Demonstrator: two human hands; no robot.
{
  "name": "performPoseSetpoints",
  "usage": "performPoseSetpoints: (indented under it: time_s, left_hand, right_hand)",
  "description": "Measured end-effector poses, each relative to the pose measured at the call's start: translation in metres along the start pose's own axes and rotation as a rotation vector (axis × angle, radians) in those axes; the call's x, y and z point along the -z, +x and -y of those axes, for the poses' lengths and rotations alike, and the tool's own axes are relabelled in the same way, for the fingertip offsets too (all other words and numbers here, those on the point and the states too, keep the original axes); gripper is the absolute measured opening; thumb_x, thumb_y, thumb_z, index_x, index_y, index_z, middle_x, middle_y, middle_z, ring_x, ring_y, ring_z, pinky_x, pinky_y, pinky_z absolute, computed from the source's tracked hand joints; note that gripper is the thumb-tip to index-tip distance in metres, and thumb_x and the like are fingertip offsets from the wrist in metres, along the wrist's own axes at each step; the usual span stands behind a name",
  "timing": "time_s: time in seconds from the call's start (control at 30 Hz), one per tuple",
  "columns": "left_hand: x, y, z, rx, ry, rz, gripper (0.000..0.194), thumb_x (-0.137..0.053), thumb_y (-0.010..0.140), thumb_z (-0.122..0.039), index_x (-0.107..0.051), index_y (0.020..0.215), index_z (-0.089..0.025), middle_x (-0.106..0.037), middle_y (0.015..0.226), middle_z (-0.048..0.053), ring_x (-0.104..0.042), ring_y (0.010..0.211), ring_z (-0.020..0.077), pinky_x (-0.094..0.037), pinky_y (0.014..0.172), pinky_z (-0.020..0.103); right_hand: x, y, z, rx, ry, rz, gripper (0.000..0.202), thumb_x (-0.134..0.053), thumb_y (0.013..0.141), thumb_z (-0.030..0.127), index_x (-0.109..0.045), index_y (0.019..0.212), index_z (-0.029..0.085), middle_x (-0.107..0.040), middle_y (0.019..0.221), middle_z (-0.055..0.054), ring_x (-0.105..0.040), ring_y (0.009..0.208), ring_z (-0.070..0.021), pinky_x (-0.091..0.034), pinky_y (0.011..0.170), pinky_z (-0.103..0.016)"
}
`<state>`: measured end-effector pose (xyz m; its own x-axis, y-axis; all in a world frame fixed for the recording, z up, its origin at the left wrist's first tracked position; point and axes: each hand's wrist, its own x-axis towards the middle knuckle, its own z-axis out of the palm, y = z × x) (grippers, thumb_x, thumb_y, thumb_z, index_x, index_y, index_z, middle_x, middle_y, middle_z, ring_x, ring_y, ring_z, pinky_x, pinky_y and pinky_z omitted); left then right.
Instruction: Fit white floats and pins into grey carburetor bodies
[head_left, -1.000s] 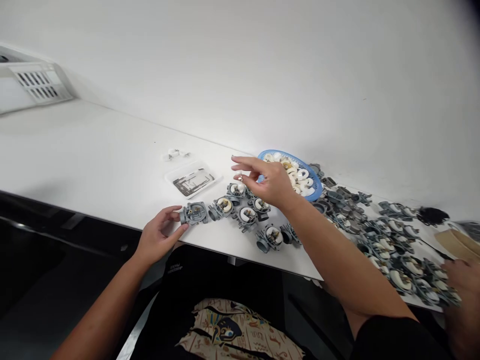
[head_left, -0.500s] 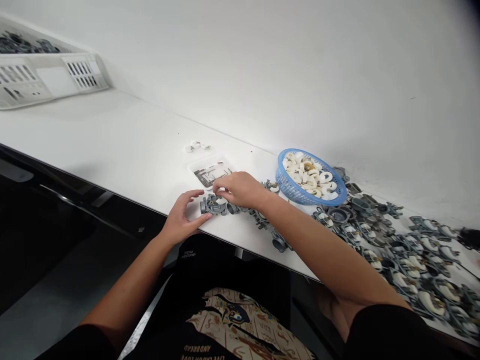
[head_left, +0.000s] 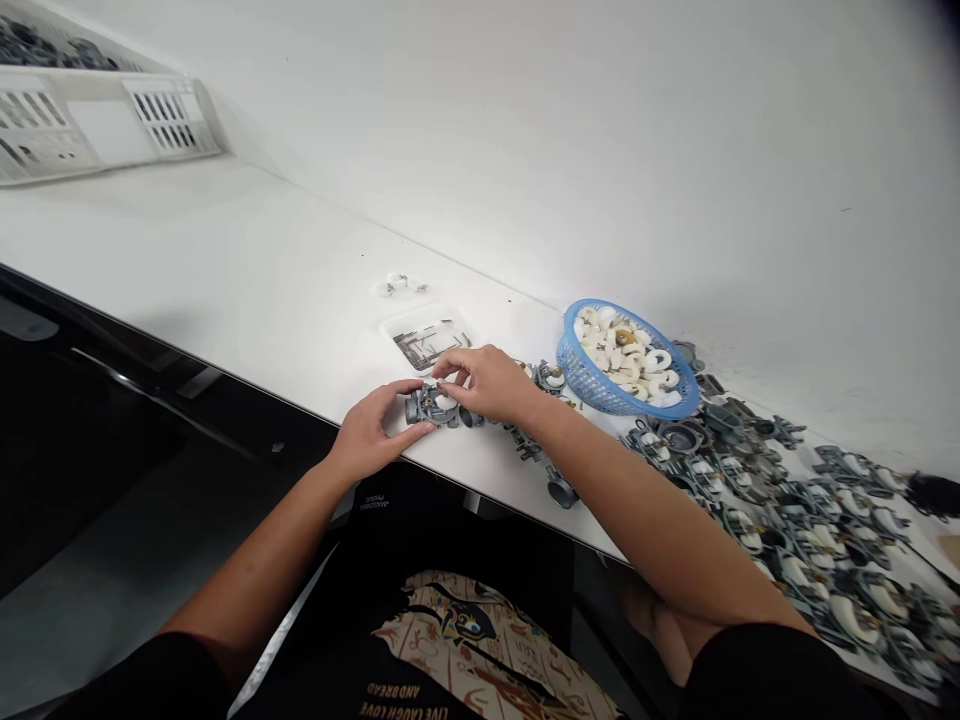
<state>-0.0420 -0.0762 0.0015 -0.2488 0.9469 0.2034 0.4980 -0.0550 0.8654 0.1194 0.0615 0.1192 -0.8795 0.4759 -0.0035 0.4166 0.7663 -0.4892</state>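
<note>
The left hand [head_left: 371, 432] lies at the near edge of the white table [head_left: 285, 280], with its thumb on the near side and its fingers on the far side of a grey metal part [head_left: 421, 408], clamped around it. This metal part sits on the table between the two hands, its round mouth turned toward the left palm. A curved white piece [head_left: 447, 402] rests on top of it, directly below the fingertips of the right hand [head_left: 487, 382]. The right thumb and forefinger are drawn close together there; whether they grip the white piece or something tiny cannot be told.

Just beyond the right fingers is a shallow white tray [head_left: 385, 330] with thin metal pins [head_left: 414, 348] lying in it. Farther past that hand, behind the tray, three small white rings [head_left: 399, 281] lie close together on the table. To the right of the right hand stands a blue basket [head_left: 592, 383] filled with white floats [head_left: 634, 360]. More metal parts sit beside and under the right wrist, partly hidden by it, one tilted loose part [head_left: 561, 488] near the table's edge. A large heap [head_left: 817, 540] of similar parts spreads beyond the right forearm. Well away from the left hand, on its far left side, stands a white crate [head_left: 109, 130] holding grey pieces [head_left: 56, 48].
</note>
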Motion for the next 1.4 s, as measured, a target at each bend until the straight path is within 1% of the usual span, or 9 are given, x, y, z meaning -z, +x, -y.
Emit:
performPoseSetpoints:
  time_s: [0.2,0.37,0.57,0.7,0.8,0.9,1.1,1.3,1.4]
  left_hand:
    - [0.0,-0.001,-0.001,0.017,0.041,-0.001,0.063,-0.07,0.083,-0.063,-0.059,0.135,-0.029,-0.069,0.129,0.006,-0.065,0.118,0.0291,-0.054,0.099,0.041]
    - [-0.001,-0.001,0.0,0.024,0.04,-0.009,0.064,-0.071,0.082,-0.064,-0.059,0.134,-0.029,-0.07,0.127,0.006,-0.066,0.116,0.0282,-0.054,0.097,0.04]
    - [-0.001,-0.001,-0.002,0.045,0.074,-0.009,0.064,-0.07,0.082,-0.066,-0.059,0.134,-0.03,-0.07,0.123,0.005,-0.067,0.113,0.0284,-0.055,0.093,0.04]
    - [0.0,-0.001,-0.002,0.031,0.09,-0.001,0.063,-0.068,0.083,-0.066,-0.059,0.134,-0.029,-0.07,0.122,0.006,-0.067,0.111,0.0278,-0.056,0.091,0.039]
    - [0.001,-0.001,-0.002,0.01,0.092,0.013,0.063,-0.067,0.085,-0.065,-0.058,0.135,-0.028,-0.071,0.123,0.006,-0.067,0.11,0.0272,-0.056,0.093,0.039]
    - [0.0,-0.001,0.0,0.007,0.102,0.007,0.065,-0.067,0.085,-0.065,-0.057,0.137,-0.028,-0.069,0.128,0.006,-0.067,0.111,0.0276,-0.055,0.093,0.039]
    - [0.0,0.002,0.004,-0.096,0.154,0.066,0.067,-0.06,0.092,-0.062,-0.047,0.149,-0.031,-0.06,0.142,0.007,-0.06,0.124,0.0295,-0.048,0.106,0.044]
    - [-0.002,0.003,-0.001,-0.09,0.169,0.062,0.067,-0.064,0.088,-0.065,-0.051,0.146,-0.034,-0.056,0.141,0.008,-0.054,0.128,0.0309,-0.046,0.109,0.047]
    - [-0.003,0.001,-0.003,-0.066,0.178,0.045,0.067,-0.064,0.087,-0.066,-0.053,0.144,-0.034,-0.052,0.138,0.01,-0.053,0.128,0.0316,-0.046,0.109,0.049]
  right_hand:
    - [-0.006,-0.004,0.005,0.028,-0.044,-0.075,0.035,-0.068,0.091,0.017,-0.06,0.125,0.023,-0.079,0.104,0.0,-0.073,0.086,-0.0172,-0.047,0.073,-0.028]
    - [-0.005,-0.004,0.006,0.122,-0.107,-0.003,0.022,-0.061,0.097,0.017,-0.064,0.118,0.022,-0.077,0.112,-0.002,-0.072,0.096,-0.0182,-0.048,0.078,-0.029]
    - [-0.002,0.002,0.005,0.142,-0.068,0.028,0.028,-0.062,0.095,0.011,-0.061,0.122,0.02,-0.074,0.117,-0.004,-0.071,0.091,-0.0167,-0.049,0.078,-0.028]
    - [0.0,0.006,0.006,0.142,-0.049,0.07,0.025,-0.062,0.093,0.009,-0.063,0.115,0.021,-0.074,0.113,-0.004,-0.072,0.091,-0.0167,-0.049,0.079,-0.028]
    - [0.0,0.002,0.004,0.138,0.004,0.069,0.017,-0.06,0.097,0.015,-0.064,0.112,0.02,-0.075,0.108,-0.004,-0.071,0.094,-0.0173,-0.051,0.081,-0.03]
    - [-0.001,-0.008,0.0,0.156,0.01,0.042,0.017,-0.061,0.099,0.026,-0.065,0.115,0.02,-0.074,0.114,-0.006,-0.069,0.105,-0.0208,-0.052,0.09,-0.034]
    - [-0.004,-0.033,-0.001,0.168,-0.122,-0.045,0.042,-0.073,0.091,0.034,-0.061,0.127,0.017,-0.067,0.13,-0.013,-0.058,0.127,-0.029,-0.042,0.111,-0.045]
    - [-0.017,-0.04,0.003,0.054,-0.243,-0.063,0.042,-0.07,0.093,0.03,-0.057,0.131,0.019,-0.07,0.122,-0.012,-0.06,0.123,-0.0301,-0.027,0.121,-0.055]
    - [-0.02,-0.04,0.004,0.04,-0.233,-0.066,0.042,-0.069,0.094,0.026,-0.055,0.133,0.019,-0.071,0.121,-0.01,-0.061,0.122,-0.0285,-0.025,0.122,-0.054]
